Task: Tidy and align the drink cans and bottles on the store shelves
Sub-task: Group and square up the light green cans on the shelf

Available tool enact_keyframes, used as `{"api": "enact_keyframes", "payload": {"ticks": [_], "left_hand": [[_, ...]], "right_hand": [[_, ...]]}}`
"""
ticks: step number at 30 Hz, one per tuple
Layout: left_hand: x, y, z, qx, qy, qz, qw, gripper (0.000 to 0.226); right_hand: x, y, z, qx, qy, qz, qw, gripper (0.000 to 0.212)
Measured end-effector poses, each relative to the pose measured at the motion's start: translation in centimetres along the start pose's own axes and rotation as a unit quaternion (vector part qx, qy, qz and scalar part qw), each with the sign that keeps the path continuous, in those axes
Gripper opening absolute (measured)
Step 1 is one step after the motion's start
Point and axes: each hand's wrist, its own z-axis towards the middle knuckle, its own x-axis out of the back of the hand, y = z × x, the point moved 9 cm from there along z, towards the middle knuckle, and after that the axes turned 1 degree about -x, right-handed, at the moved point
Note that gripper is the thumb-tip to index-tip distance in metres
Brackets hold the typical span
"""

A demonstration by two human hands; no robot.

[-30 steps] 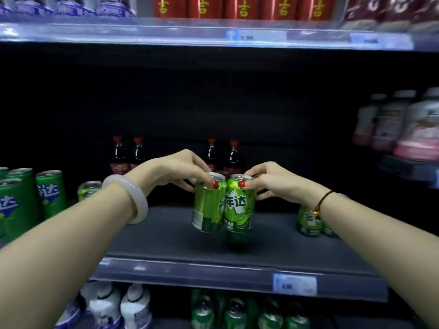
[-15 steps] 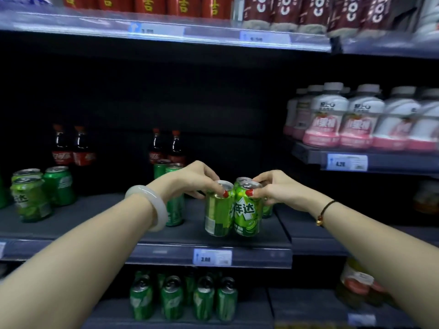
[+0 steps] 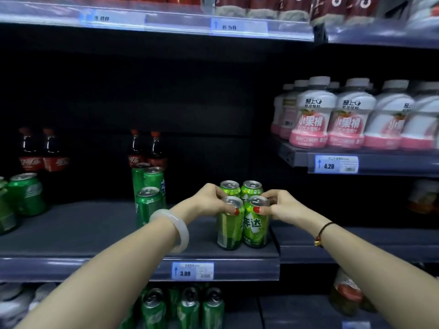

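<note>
Two light green apple soda cans stand side by side near the right end of the grey middle shelf point(image 3: 95, 233). My left hand point(image 3: 209, 200) grips the top of the left front can point(image 3: 229, 229). My right hand point(image 3: 280, 205) grips the top of the right front can point(image 3: 255, 231). Directly behind them stand two more light green cans, the back left can point(image 3: 229, 187) and the back right can point(image 3: 251, 188). The front pair sits close against the back pair, forming a square block.
Dark green soda cans point(image 3: 148, 205) stand left of my hands, with cola bottles point(image 3: 146, 150) behind. More green cans point(image 3: 23, 193) sit at far left. White and pink bottles point(image 3: 332, 115) fill a higher right shelf. Green cans point(image 3: 190, 307) line the shelf below.
Both hands have carried the two light green cans rightward along the shelf and set them down in front of two matching cans. The camera view has swung right.
</note>
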Motion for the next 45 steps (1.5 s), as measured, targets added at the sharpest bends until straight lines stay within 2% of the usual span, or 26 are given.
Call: {"api": "enact_keyframes", "payload": {"ticks": [3, 6, 9, 12, 16, 22, 28, 35, 45], "left_hand": [[0.0, -0.4, 0.1, 0.003, 0.012, -0.011, 1.000, 0.037], [-0.2, -0.6, -0.2, 0.002, 0.022, -0.024, 0.999, 0.044], [-0.4, -0.4, -0.8, -0.005, 0.021, -0.023, 1.000, 0.033], [-0.5, -0.4, -2.0, 0.013, -0.012, -0.005, 1.000, 0.026], [1.4, -1.3, -4.3, 0.049, -0.034, 0.028, 0.998, 0.043], [6.1, -3.2, -8.2, 0.074, -0.019, 0.013, 0.997, 0.032], [12.5, -6.5, -12.6, 0.100, 0.049, 0.004, 0.994, 0.016], [21.7, -12.8, -18.6, 0.137, 0.126, -0.018, 0.982, 0.021], [33.4, -21.3, -25.3, 0.170, 0.167, -0.002, 0.971, 0.021]], "right_hand": [[0.0, 0.1, 0.4, 0.007, -0.004, -0.012, 1.000, 0.042], [-0.1, -0.1, 0.2, 0.021, -0.004, -0.028, 0.999, 0.040], [-0.1, -0.4, -0.2, 0.030, -0.003, -0.034, 0.999, 0.038], [-0.3, -0.9, -0.7, 0.039, -0.008, -0.089, 0.995, 0.053], [0.9, -2.6, -1.3, 0.057, 0.053, -0.135, 0.988, 0.071], [0.2, -8.4, -3.0, 0.133, 0.112, -0.168, 0.970, 0.050], [-7.9, -15.1, -3.7, 0.183, 0.054, -0.158, 0.969, 0.039], [-20.9, -21.1, -4.6, 0.230, -0.055, -0.158, 0.959, 0.033], [-35.6, -26.7, -4.5, 0.222, -0.102, -0.119, 0.962, 0.032]]}}
